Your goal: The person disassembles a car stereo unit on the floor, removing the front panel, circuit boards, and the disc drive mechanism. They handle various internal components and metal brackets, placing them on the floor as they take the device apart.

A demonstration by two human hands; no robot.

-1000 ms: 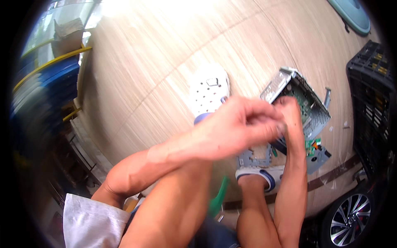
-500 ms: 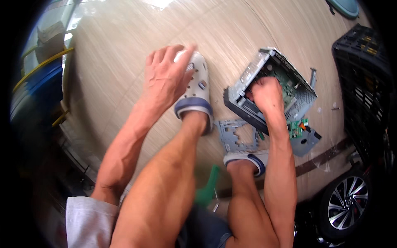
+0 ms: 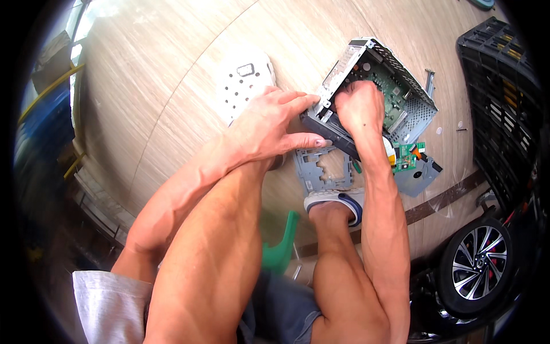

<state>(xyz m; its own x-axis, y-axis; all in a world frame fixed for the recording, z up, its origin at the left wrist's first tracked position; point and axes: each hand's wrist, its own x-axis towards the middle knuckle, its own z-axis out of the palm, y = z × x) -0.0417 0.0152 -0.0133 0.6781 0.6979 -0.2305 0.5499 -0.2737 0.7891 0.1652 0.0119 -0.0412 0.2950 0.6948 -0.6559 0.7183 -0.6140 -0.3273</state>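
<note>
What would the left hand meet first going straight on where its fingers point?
Likely the open metal case: the left hand is at its dark front panel, perhaps touching; depth is unclear.

1. You can read no words or numbers here.
2. Your left shoe (image 3: 229, 92) carries a dark-framed patch (image 3: 245, 69); if it bears lettering, it is too small for you to make out.
3. The wheel (image 3: 481, 262) shows you a small hub emblem, unreadable.
4. Any print on the board (image 3: 395, 97) inside the case (image 3: 421, 129) is too fine for you.
</note>
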